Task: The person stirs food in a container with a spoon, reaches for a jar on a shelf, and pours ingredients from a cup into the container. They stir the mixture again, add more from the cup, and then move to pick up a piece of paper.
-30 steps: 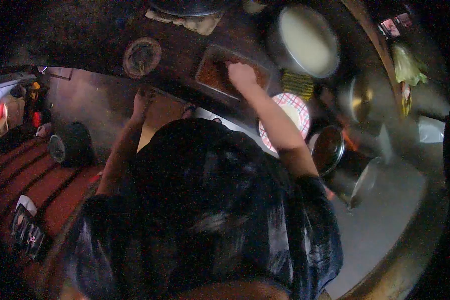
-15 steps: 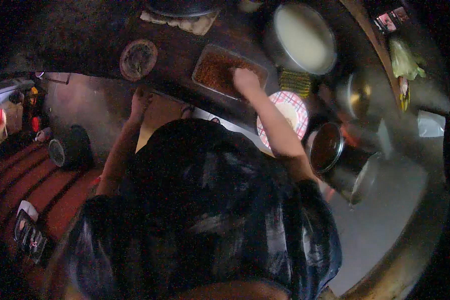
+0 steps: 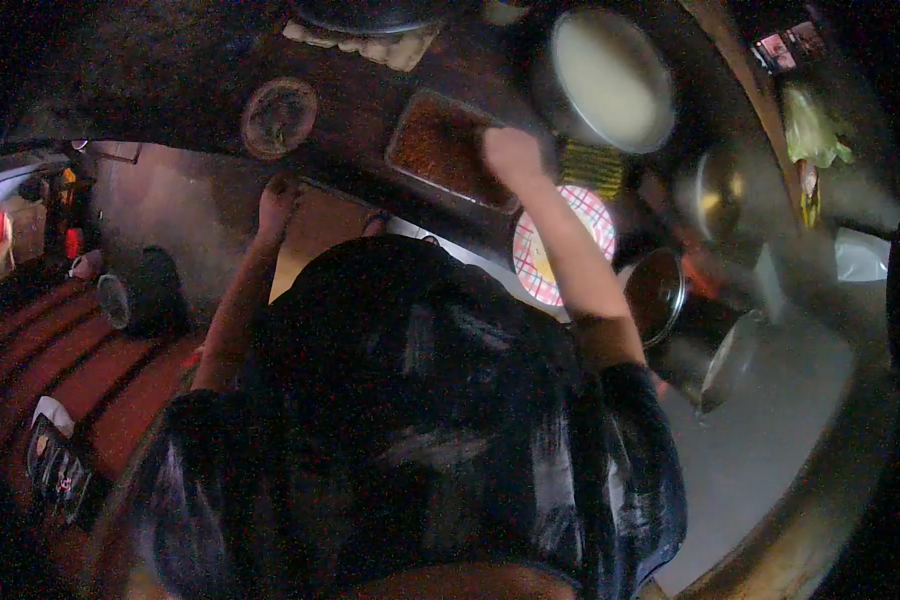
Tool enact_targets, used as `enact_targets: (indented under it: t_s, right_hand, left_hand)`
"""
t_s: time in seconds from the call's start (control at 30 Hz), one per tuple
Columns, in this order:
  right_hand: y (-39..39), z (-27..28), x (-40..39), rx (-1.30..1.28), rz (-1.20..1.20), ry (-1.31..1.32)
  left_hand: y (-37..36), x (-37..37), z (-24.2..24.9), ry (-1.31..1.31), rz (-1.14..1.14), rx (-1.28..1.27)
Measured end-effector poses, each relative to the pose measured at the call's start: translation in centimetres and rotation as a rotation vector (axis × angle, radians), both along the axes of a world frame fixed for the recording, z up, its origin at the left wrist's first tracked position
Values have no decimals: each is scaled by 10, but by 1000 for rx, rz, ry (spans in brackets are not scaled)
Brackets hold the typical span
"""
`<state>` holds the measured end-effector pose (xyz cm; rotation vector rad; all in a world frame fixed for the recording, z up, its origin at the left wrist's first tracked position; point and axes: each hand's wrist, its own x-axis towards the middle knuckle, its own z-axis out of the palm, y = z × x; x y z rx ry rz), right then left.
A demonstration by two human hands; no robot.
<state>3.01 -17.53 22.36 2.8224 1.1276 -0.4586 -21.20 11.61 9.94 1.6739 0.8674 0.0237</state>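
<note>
My right hand [image 3: 515,157] is closed above the right end of a shallow clear tray [image 3: 440,188]. Reddish-brown crumbly food [image 3: 440,135] covers the bottom of that tray. Whatever the right fingers hold, if anything, is hidden. Just under my right forearm sits a plate with a red-and-white checked rim [image 3: 592,212]; something pale lies on it, partly covered by the arm. My left hand [image 3: 278,203] hangs by the counter's front edge with its fingers curled, and nothing shows in it. Nearest to it is a round dish [image 3: 279,118] with a dark middle.
A large metal pot of whitish liquid [image 3: 610,80] stands beyond my right hand, with a yellow-green sponge-like pad [image 3: 592,168] below it. To the right are a pot with a glass lid [image 3: 655,297], a brassy bowl [image 3: 720,195] and a green leafy bundle [image 3: 815,125]. A dark bin [image 3: 145,297] stands left.
My right hand has moved to the right within the tray area, from over the brown food to the tray's right edge. My left hand stays almost where it was.
</note>
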Motion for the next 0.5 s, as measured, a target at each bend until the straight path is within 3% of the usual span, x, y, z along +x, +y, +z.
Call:
enact_targets:
  t_s: [0.1,0.2,0.4,0.5]
  right_hand:
    - [14,-17,-3,76,103,-21]
    - [1,-22,-2,-8,105,29]
    - [-17,-22,14,32,89,-46]
    - [7,9,-1,73,87,-44]
  left_hand:
    - [-1,-1,-16,-218,103,-52]
    - [0,1,-27,-161,158,-211]
    - [-3,3,-8,-150,55,-21]
    - [-6,1,-12,-152,112,-69]
